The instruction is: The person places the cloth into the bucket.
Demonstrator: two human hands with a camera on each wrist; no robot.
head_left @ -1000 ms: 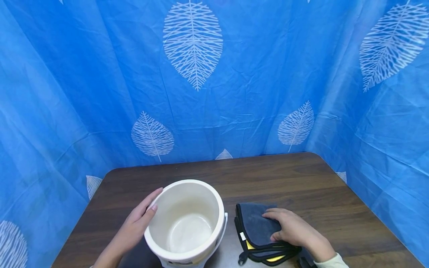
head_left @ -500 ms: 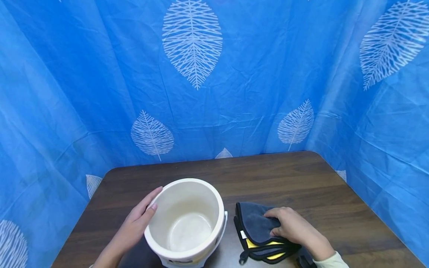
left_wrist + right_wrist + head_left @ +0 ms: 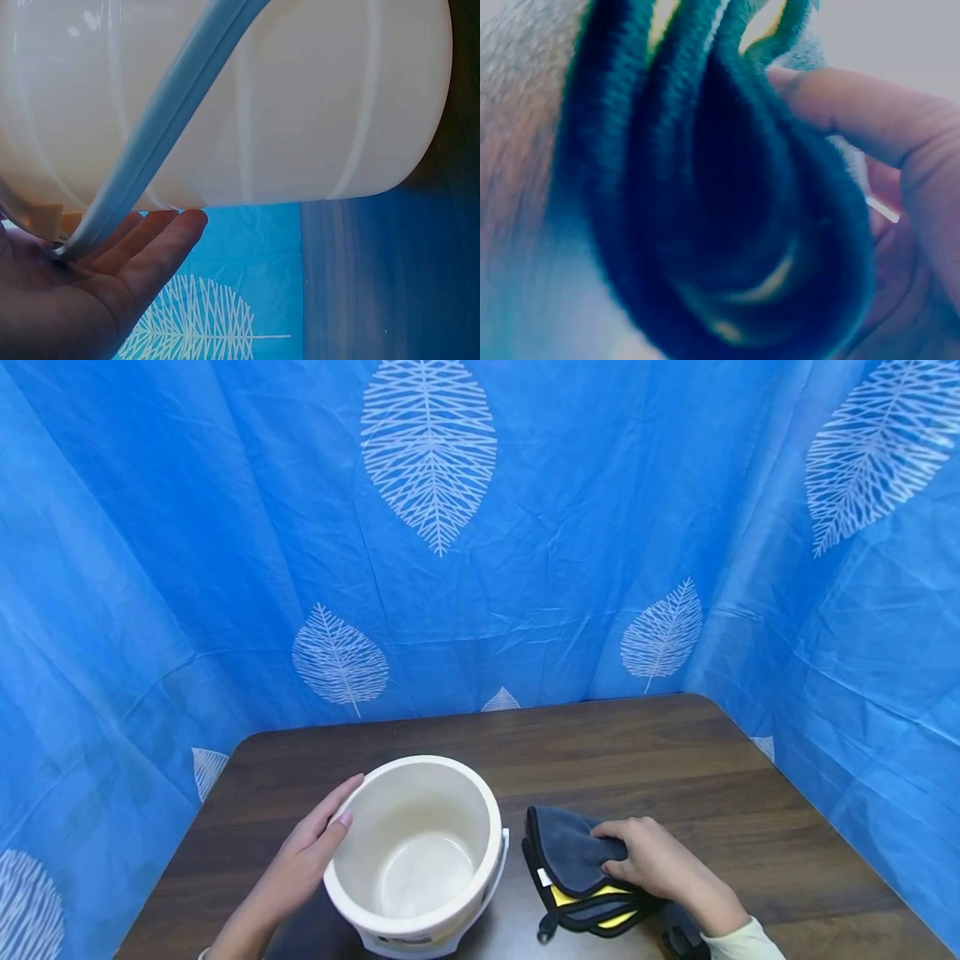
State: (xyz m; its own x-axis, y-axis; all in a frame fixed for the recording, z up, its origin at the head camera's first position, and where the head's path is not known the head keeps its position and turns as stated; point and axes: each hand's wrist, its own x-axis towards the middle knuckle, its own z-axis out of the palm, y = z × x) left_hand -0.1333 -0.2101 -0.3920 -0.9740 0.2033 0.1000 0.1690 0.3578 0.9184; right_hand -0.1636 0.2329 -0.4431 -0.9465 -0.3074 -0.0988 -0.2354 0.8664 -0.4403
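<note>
A cream bucket [image 3: 420,802] stands upright in the head view, its hollow inside bare. My left hand [image 3: 300,864] holds its left rim, thumb over the edge and fingers along the outer wall. The pale bucket handle [image 3: 169,120] hangs down across the side in the left wrist view. Right of the bucket lies a folded cloth [image 3: 566,847], dark grey with black edging, yellow inner faces and a small white tag. My right hand [image 3: 660,864] pinches its upper layers between thumb and fingers. Rounded folds of the cloth [image 3: 735,187] fill the right wrist view.
Both things are on a dark wooden table [image 3: 600,752] with rounded far corners. Blue curtains [image 3: 540,527] with white leaf prints enclose the back and both sides. A black object [image 3: 684,939] shows by the right wrist, mostly hidden.
The right hand has moved slightly up in the head view, and the upper cloth layers have risen and bunched, showing more yellow. The left hand and bucket stay almost still.
</note>
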